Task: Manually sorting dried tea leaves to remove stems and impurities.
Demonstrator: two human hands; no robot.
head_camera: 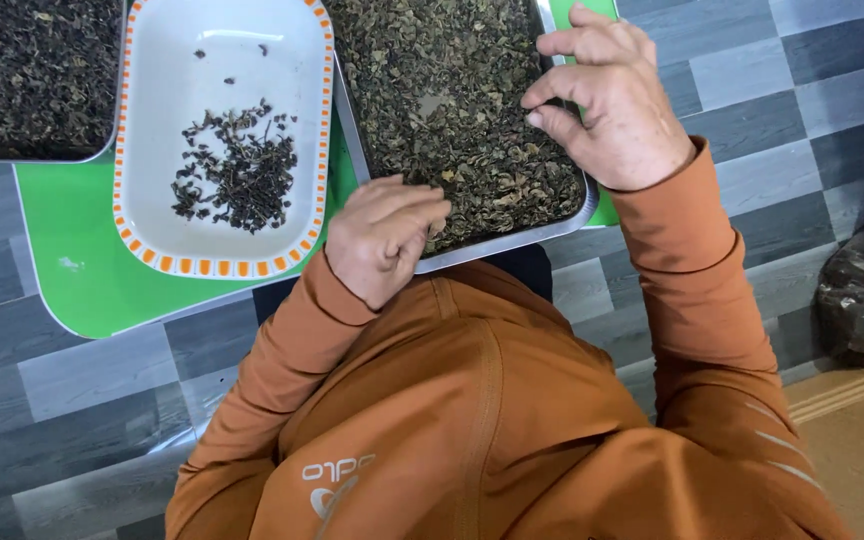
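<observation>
A: Where are the 2 hands?

B: Both over the metal tray (564,222) of dried leaves (452,100). The left hand (384,238) sits at its near edge, fingers curled together on the leaves. The right hand (607,100) is at its right edge, thumb and forefinger nearly pinched above the leaves; whether they grip anything, I cannot tell.

A: And beside it?

B: A white dish (152,120) with an orange rim, holding 1 small dark pile (237,170), rests on a green board (72,260). Another tray (32,70) fills the far left corner.
</observation>
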